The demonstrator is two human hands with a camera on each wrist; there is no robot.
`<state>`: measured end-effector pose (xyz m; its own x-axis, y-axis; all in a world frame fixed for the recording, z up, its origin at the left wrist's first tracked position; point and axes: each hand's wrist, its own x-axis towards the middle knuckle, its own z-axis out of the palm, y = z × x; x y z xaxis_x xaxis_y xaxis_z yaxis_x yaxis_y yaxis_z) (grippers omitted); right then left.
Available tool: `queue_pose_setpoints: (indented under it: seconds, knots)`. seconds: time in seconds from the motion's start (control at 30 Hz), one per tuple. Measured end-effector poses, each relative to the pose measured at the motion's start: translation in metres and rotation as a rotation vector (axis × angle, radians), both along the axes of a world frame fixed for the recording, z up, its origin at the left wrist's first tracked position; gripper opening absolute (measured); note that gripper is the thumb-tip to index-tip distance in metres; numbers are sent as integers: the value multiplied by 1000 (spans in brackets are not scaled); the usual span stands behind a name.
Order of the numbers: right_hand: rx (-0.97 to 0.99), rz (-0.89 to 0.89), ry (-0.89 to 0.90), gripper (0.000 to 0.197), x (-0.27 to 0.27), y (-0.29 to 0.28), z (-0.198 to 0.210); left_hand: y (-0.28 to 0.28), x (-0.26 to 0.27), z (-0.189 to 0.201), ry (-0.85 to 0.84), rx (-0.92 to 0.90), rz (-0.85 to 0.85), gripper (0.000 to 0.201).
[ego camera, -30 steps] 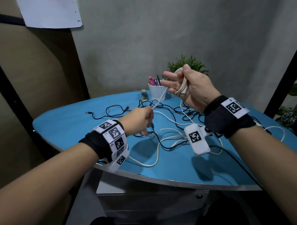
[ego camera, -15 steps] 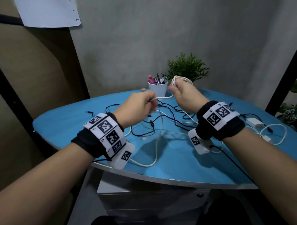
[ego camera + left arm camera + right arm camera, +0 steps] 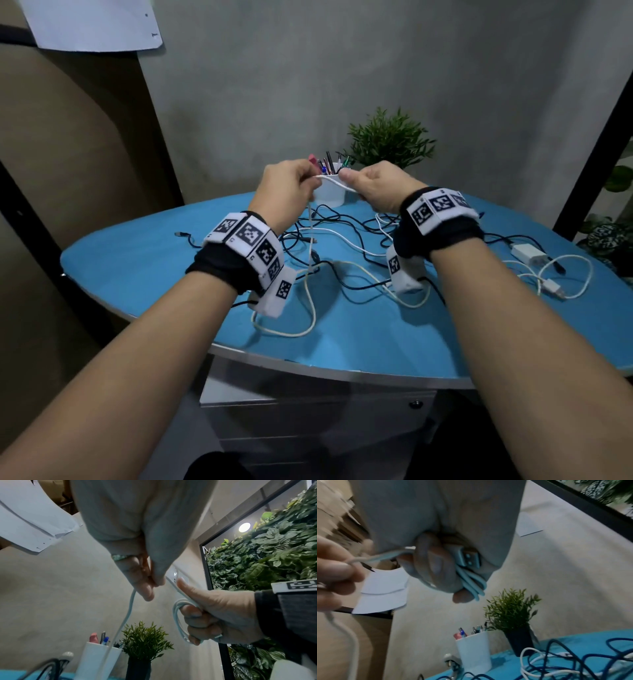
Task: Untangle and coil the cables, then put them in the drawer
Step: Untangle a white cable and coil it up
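Observation:
Both hands are raised over the blue table [image 3: 342, 335], close together in front of the pen cup. My right hand [image 3: 373, 190] grips a small coil of the white cable [image 3: 180, 616], with its USB plug [image 3: 469, 559] tucked against the palm. My left hand [image 3: 289, 192] pinches the same white cable [image 3: 334, 181] a short span away, and the loose length hangs from it down to the table [image 3: 310, 240]. Several black cables [image 3: 342, 226] and other white ones lie tangled on the table below.
A white pen cup [image 3: 329, 193] and a small potted plant [image 3: 388, 140] stand at the back of the table. A white charger with its cable [image 3: 529, 255] lies at the right. A grey drawer unit [image 3: 308, 411] stands shut under the table's front edge.
My left hand rose from the table with the cable and came up beside the right hand. The right hand turned over and dropped slightly, with its fingers now curled round the coil.

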<state>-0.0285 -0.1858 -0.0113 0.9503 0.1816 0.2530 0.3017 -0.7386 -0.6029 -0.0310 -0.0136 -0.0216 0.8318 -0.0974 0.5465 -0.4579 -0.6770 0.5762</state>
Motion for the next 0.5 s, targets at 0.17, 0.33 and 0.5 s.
queue_pose_setpoints:
  seconds: [0.17, 0.33, 0.5]
  knots:
    - [-87, -1, 36, 49, -4, -1, 2, -10, 5, -12, 71, -237, -29, 10]
    - [-10, 26, -13, 45, -17, 0, 12, -10, 5, -10, 103, -357, -78, 12]
    - [650, 211, 45, 45, -13, 2, -2, -6, 3, -11, 227, -317, -157, 16]
